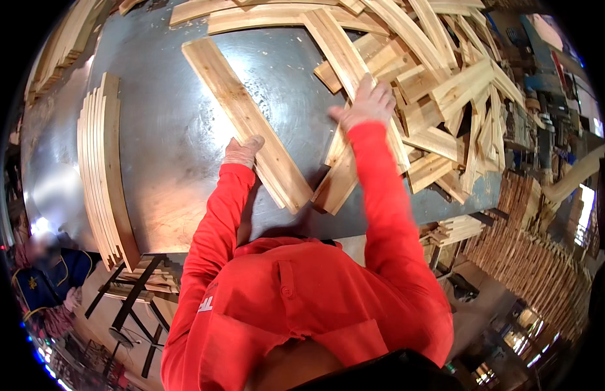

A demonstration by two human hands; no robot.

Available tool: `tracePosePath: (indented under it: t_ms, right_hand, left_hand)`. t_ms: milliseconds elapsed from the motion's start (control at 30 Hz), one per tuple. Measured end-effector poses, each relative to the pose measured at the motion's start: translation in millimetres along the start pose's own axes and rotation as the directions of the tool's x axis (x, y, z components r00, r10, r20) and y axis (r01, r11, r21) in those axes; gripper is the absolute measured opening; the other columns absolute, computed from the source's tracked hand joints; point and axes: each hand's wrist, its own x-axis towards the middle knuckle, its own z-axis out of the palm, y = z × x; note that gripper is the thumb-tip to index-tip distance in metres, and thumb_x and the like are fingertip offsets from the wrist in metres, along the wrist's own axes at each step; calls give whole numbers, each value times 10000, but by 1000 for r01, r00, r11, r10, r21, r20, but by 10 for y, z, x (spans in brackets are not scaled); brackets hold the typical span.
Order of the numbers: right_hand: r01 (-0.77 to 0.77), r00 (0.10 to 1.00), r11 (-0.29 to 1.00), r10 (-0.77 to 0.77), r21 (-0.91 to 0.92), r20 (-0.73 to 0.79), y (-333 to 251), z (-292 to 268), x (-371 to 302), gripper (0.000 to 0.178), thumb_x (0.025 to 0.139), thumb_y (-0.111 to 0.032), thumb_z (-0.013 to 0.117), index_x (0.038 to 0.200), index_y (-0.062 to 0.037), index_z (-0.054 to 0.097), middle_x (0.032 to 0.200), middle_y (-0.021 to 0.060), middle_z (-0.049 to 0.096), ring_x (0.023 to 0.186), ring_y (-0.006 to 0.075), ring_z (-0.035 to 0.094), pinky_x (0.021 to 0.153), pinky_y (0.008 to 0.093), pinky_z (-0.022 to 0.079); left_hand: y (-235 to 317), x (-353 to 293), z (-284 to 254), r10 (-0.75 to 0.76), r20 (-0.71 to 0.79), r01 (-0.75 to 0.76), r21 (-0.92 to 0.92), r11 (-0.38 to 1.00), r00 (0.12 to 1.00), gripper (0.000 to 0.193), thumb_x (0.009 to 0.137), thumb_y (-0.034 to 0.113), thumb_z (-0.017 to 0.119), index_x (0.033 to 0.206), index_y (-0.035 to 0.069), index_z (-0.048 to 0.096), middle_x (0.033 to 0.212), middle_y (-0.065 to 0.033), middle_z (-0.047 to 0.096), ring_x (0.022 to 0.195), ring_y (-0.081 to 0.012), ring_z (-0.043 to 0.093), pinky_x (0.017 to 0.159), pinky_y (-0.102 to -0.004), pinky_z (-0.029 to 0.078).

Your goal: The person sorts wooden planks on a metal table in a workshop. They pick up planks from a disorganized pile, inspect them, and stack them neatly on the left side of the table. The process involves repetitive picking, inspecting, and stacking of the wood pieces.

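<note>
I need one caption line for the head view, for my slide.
Left hand grips a wooden board over a grey table; right hand, fingers spread, beside jumbled planks.

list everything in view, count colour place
shiny grey table: one, grey, centre
long wooden board: at least one, tan, centre
jumbled wooden boards: many, tan, right
aligned wooden boards: several, tan, left
stacked wooden boards: several, tan, upper left
stacked wooden strips: many, brown, lower right
straight black bars: several, black, lower left
co-worker: one, dark blue clothes, lower left
red shirt: one, red, lower centre
left hand: one, bare, on long wooden board
right hand: one, bare, over jumbled wooden boards
</note>
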Motion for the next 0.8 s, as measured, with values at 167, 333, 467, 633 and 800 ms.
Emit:
tracePosePath:
  t_ms: [167,333,467,633,800]
  right_hand:
    - [-215,852,888,-33,407,522,-20,-421,97,987,762,-466,707,1532,-125,192,1492,274,317,1363,414,356,1097,449,347]
    - [262,598,730,-636,631,487,-772,-388,-337,960,803,-561,617,1510,-38,232,1519,190,334,1398,323,337,1166,417,245]
    - [281,946,937,-235,206,-222,-78,-222,1227,936,765,-603,636,1463,-51,344,1508,180,360,1383,329,359,1154,413,262]
    - [-88,995,992,84,-88,-51,1364,79,2542,1082,669,-632,721,1522,-202,212,1506,190,343,1368,370,381,1100,538,319]
    - [-11,967,976,-45,217,250,533,-368,2066,1089,656,-575,690,1503,-43,260,1384,252,484,1235,378,520,1005,392,449]
  left_hand:
    - [-69,-65,24,185,-56,-183,47,982,981,446,821,313,703,1120,-1,599,949,-117,648,834,-222,612,796,-351,498]
    - [-422,142,48,176,51,-129,-493,861,983,479,865,333,694,1212,37,545,1002,-64,634,858,-212,601,725,-345,489]
    - [-363,107,61,39,2,-35,-402,915,999,506,834,241,727,1245,21,530,1047,-97,638,896,-234,620,797,-367,511]
    - [-314,179,164,70,74,-12,-597,802,995,479,818,168,733,1224,7,537,1065,-101,637,928,-228,621,827,-375,507]
    - [-594,357,16,-12,-17,3,-461,887,1000,458,831,160,713,1226,5,540,1080,-103,637,980,-229,620,873,-379,500]
